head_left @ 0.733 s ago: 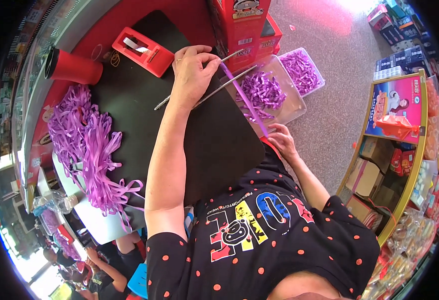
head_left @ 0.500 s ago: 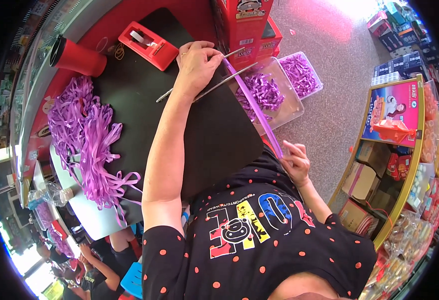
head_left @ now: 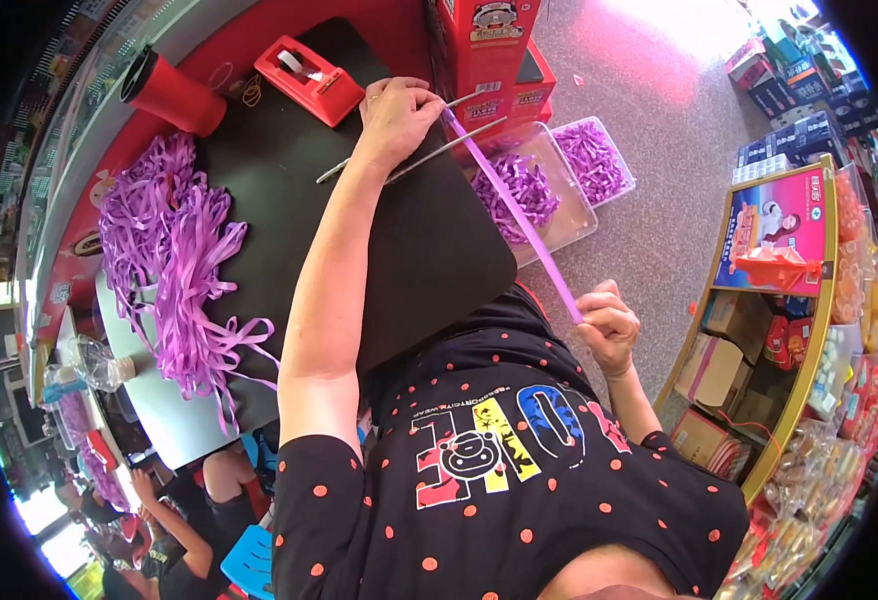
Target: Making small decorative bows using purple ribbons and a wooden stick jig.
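Left hand (head_left: 399,118): fingers curled in, thumb and forefinger pinched on the upper end of a flat, glossy purple ribbon strip (head_left: 514,208), over a pair of thin grey metal rods (head_left: 464,141). Right hand (head_left: 611,325): fingers folded, fingertips gripping the lower end, beyond the table's right edge.

Step in hand (judged): drawing one length of ribbon straight between the hands. Next move appears to call for an even pull, left pinch firm, no twist.

Orientation: long axis runs diagonally, from the left hand at the far side down-right to the right hand near the wearer's body. The strip looks nearly straight; it crosses the nearer rod and passes above a clear plastic box (head_left: 571,222) of short purple pieces.
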### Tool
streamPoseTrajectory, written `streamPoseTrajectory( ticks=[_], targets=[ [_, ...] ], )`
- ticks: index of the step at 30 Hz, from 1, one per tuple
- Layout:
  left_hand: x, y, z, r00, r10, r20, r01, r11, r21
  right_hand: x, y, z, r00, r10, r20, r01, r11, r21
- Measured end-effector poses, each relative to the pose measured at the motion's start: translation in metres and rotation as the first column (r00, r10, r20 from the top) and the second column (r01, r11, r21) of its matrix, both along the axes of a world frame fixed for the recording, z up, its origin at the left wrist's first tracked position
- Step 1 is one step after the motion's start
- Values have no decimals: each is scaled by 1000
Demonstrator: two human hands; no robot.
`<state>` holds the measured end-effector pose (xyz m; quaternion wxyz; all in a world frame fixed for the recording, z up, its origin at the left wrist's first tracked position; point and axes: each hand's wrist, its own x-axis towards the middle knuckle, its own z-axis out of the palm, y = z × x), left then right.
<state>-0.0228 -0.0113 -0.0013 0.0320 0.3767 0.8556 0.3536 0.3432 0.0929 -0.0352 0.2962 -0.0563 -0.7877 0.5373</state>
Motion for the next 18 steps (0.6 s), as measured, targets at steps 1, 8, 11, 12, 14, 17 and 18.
streamPoseTrajectory(
  ticks=[1, 8, 11, 12, 14, 17, 18],
  targets=[
    [1, 0, -1, 1000, 3, 1, -3, 1000, 4, 1, 2, 1, 1000, 3, 1, -3, 1000, 4],
    [1, 2, -3, 1000, 16, -15, -15, 1000, 18, 6, 3, -1, 999, 38, 35, -36, 997, -61],
    [1, 3, -4, 999, 20, -30, -19, 1000, 20, 18, -14, -7, 992, -37, 119, 71, 951, -301],
    [0, 4, -4, 999, 19, -41, -18, 1000, 18, 20, -20, -8, 984, -85, 155, 153, 851, -502],
    [1, 3, -5, 999, 19, -38, -18, 1000, 16, 27, -15, -7, 985, -60, 159, 117, 918, -380],
    [1, 3, -5, 999, 20, -37, -20, 1000, 7, 26, -8, 8, 994, -26, 110, 48, 979, -200],
    [1, 2, -5, 999, 22, -37, -22, 1000, 0, 23, -7, 20, 998, -10, 55, 18, 989, -149]
  ],
)
